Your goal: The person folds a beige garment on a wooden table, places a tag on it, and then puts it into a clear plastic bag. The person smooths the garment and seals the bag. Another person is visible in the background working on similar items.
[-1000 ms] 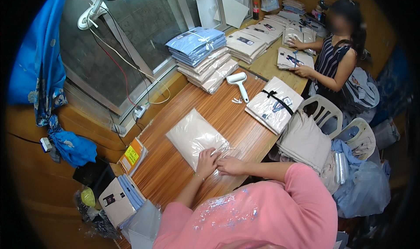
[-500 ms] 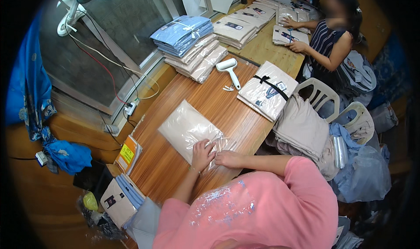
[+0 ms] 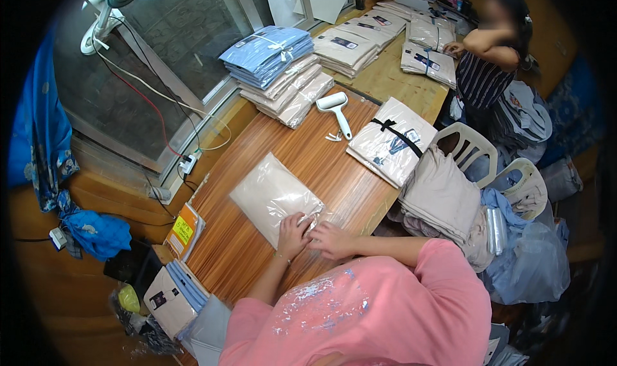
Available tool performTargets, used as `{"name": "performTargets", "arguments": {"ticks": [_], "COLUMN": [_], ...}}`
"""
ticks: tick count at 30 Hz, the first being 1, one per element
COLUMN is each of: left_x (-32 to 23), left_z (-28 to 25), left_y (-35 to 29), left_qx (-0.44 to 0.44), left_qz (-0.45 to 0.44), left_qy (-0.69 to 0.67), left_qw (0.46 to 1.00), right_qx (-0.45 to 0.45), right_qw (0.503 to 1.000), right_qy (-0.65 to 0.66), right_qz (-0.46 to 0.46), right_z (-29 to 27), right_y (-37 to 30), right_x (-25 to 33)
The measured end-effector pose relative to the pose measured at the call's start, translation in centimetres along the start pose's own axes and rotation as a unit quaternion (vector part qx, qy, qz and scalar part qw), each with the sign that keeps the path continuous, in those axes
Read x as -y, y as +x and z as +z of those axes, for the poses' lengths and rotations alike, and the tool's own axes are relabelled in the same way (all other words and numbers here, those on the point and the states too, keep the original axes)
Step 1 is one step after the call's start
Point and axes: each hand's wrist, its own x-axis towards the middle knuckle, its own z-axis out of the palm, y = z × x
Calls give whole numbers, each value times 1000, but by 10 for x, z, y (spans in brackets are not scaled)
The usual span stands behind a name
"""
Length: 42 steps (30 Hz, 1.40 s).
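Note:
In front of me a clear plastic bag with a folded beige garment (image 3: 273,196) in it lies flat on the wooden table. My left hand (image 3: 294,237) rests at its near end, fingers bent and closed on the plastic. Close beside it, my right hand (image 3: 330,240) has its fingers curled on the bag's loose end, where the film is bunched between the two hands. The fingertips are partly hidden by the shiny film.
A white lint roller (image 3: 337,112) lies beyond the bag. To its right sits a ribbon-tied stack of packed garments (image 3: 391,141); bagged blue shirts (image 3: 267,54) top another stack by the window. A co-worker (image 3: 485,70) sits at the far right, behind plastic chairs (image 3: 468,149) with clothes.
My right hand has shifted slightly, its fingers less tightly bunched, and the loose film is gathered closer. The co-worker has raised an arm toward the head and put down a pen-like blue thing.

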Motion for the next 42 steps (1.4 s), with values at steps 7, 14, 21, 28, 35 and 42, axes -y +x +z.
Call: {"name": "performTargets", "arguments": {"ticks": [7, 14, 21, 28, 35, 42], "left_x": [-5, -7, -6, -7, -36, -32], "left_z": [0, -3, -1, 1, -33, -14], "left_y": [2, 3, 2, 1, 9, 48], "left_qx": [-5, -1, 2, -14, 117, 133], "left_qz": [-12, -26, -24, 5, -18, 22], "left_qy": [-8, -12, 1, 14, 75, -87], "left_qw": [1000, 1000, 1000, 1000, 990, 987], "right_qx": [179, 118, 118, 124, 155, 85], "right_qw": [978, 991, 992, 990, 985, 996], "right_qy": [-25, -30, -54, -55, -61, 9], "right_qz": [105, 56, 4, 38, 38, 39], "right_z": [8, -6, -13, -6, -10, -9], "right_y": [-21, -22, -30, -46, -43, -37], "right_x": [-48, -39, -18, -25, -25, -26]}}
